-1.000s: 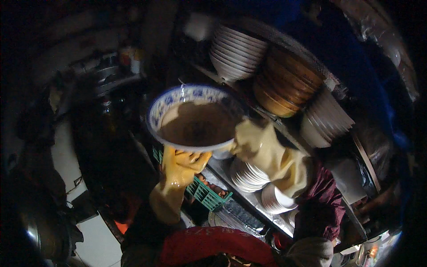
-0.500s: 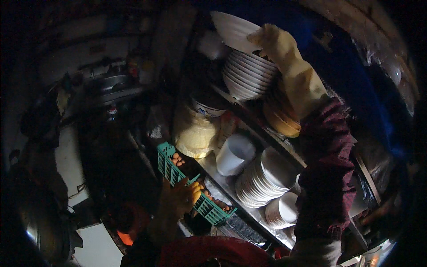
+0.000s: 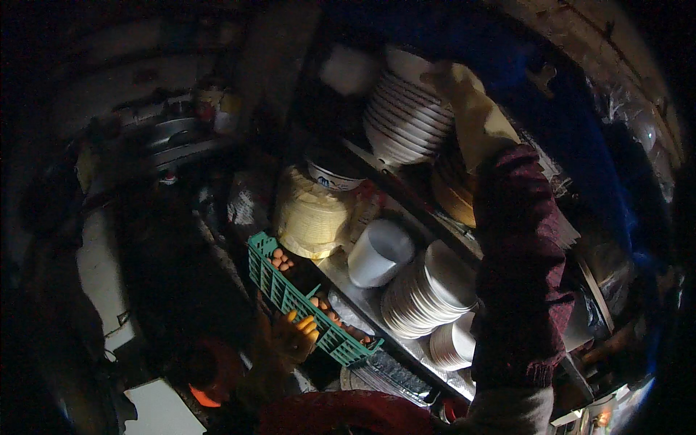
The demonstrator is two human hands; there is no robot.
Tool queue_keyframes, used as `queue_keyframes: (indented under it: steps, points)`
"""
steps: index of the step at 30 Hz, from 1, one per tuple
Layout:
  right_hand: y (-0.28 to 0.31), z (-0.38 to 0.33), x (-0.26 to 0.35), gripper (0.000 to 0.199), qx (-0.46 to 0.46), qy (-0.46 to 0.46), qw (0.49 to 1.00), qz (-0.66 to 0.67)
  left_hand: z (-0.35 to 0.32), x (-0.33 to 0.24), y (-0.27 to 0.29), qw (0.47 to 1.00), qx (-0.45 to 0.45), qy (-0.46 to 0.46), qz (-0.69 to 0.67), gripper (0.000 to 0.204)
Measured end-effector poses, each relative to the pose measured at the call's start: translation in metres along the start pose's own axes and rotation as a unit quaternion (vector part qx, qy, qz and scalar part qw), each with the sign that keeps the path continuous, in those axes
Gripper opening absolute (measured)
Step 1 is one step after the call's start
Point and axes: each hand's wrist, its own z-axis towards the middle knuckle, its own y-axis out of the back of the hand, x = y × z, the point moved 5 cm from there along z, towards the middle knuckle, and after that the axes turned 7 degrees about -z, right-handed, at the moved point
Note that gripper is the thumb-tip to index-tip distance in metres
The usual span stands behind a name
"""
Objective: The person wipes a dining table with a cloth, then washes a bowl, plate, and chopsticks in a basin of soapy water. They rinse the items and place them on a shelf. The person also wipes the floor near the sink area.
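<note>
My right hand (image 3: pixel 453 83), in a pale yellow rubber glove, reaches to the upper shelf. Its fingers grip the rim of a white bowl (image 3: pixel 407 64) on top of a tall stack of nested white bowls (image 3: pixel 407 119). Lower down, my left hand (image 3: pixel 296 339), in a yellow-orange glove, is beside a green plastic crate (image 3: pixel 279 291). Its fingers are loosely bent and apart, with nothing visible in them. Brown eggs (image 3: pixel 281 259) lie in the crate. Shadow hides much of the left wrist.
Below the bowls, a shelf holds a white plastic tub (image 3: pixel 380 254), stacked white plates (image 3: pixel 428 297) and a smaller plate stack (image 3: pixel 453 342). A yellowish wrapped stack (image 3: pixel 315 217) carries a patterned bowl (image 3: pixel 333 174). Brownish bowls (image 3: pixel 453 192) sit beside my right forearm. A sink (image 3: pixel 172 138) is far left.
The white bowl in my right hand has come down from above the stack onto it. My left hand has drawn back slightly from the crate, its fingers now more separated.
</note>
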Motion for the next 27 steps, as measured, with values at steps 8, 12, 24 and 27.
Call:
queue_keyframes:
  steps: [8, 12, 24, 27]
  points:
    - [0.036, -0.065, 0.033, 0.033, -0.112, 0.14, 0.984, -0.017, 0.001, 0.032, 0.017, 0.971, -0.028, -0.084, 0.223, 0.036]
    - [0.053, -0.178, 0.041, 0.031, -0.206, 0.317, 0.924, 0.058, -0.004, 0.042, 0.008, 0.916, -0.024, -0.151, 0.372, 0.032]
    - [-0.075, -0.849, -0.25, 0.026, 0.261, 0.045, 0.964, 0.006, -0.043, 0.1, -0.005, 0.944, -0.27, 0.188, -0.025, 0.095]
    - [-0.037, -1.038, -0.34, 0.025, 0.376, -0.162, 0.911, -0.048, -0.034, 0.153, -0.018, 0.958, -0.215, 0.182, 0.051, 0.055]
